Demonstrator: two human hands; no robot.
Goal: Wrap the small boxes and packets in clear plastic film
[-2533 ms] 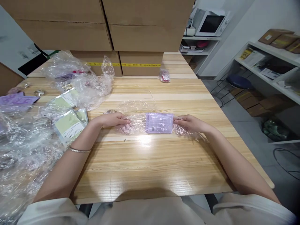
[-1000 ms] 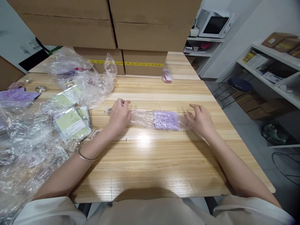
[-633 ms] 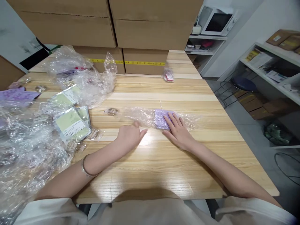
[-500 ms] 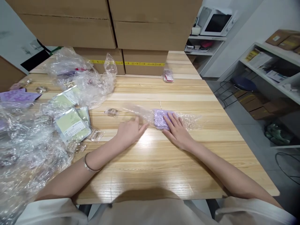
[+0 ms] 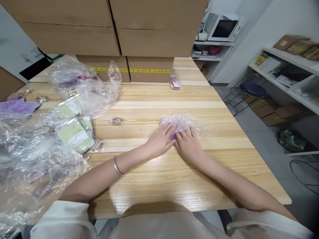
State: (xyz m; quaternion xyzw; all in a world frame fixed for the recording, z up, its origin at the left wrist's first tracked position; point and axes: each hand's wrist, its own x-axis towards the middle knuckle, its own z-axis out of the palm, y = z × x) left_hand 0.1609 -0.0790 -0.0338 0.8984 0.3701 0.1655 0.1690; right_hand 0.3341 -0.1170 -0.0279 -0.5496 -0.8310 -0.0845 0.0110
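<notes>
A flat purple packet (image 5: 163, 121) lies on the wooden table, mostly covered by a crumpled sheet of clear plastic wrap (image 5: 183, 120). My left hand (image 5: 160, 140) rests over the packet's left part with its fingers stretched out and close together. Beside it, my right hand (image 5: 189, 145) presses on the wrap, its fingers bent into the near edge of the plastic. The two thumbs almost meet in front of the packet. What lies beneath my fingertips is hidden.
To the left are heaps of clear plastic bags (image 5: 45, 159) and green labelled sachets (image 5: 74, 134). A small wrapped piece (image 5: 116, 121) lies left of my hands. Large cardboard boxes (image 5: 149, 68) stand at the back, near a small red packet (image 5: 175, 83).
My left hand has moved right onto the packet. The loose wrap on the left now lies folded over the purple packet. My right hand's fingers have gone from flat to bent.
</notes>
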